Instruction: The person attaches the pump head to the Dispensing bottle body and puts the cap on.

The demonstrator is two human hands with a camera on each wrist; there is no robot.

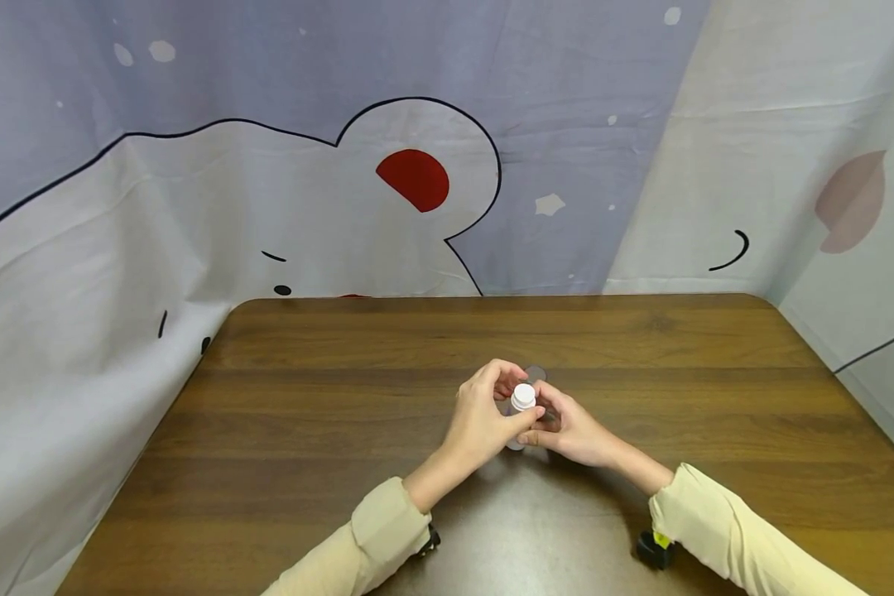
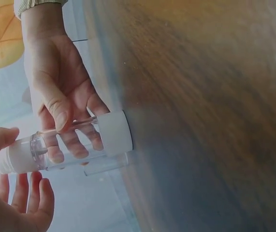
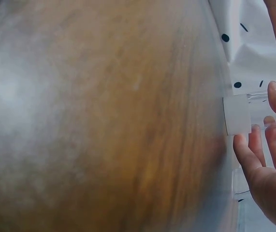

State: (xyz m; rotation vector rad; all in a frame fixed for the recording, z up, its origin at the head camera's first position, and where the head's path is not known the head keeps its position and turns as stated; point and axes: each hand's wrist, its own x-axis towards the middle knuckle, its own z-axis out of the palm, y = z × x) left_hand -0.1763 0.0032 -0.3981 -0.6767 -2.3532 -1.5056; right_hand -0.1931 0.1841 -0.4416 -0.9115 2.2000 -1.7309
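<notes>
Between my two hands, a clear bottle (image 1: 522, 404) stands upright, with a white collar (image 2: 22, 155) at its top and a white base (image 2: 114, 133) at the tabletop. My left hand (image 1: 484, 414) holds it near the top, thumb in front and curved fingers behind. Lower on the clear body, my right hand (image 1: 574, 432) grips from the other side, its thumb (image 2: 60, 116) on the wall and its fingers (image 2: 77, 145) showing through the plastic. Just behind the bottle is a clear cap (image 1: 536, 375), a see-through cylinder beside the base.
The brown wooden table (image 1: 305, 397) has rounded far corners. A printed curtain (image 1: 305, 215) hangs behind its far edge and continues down the left and right sides. Black devices (image 1: 653, 550) sit under both sleeve cuffs.
</notes>
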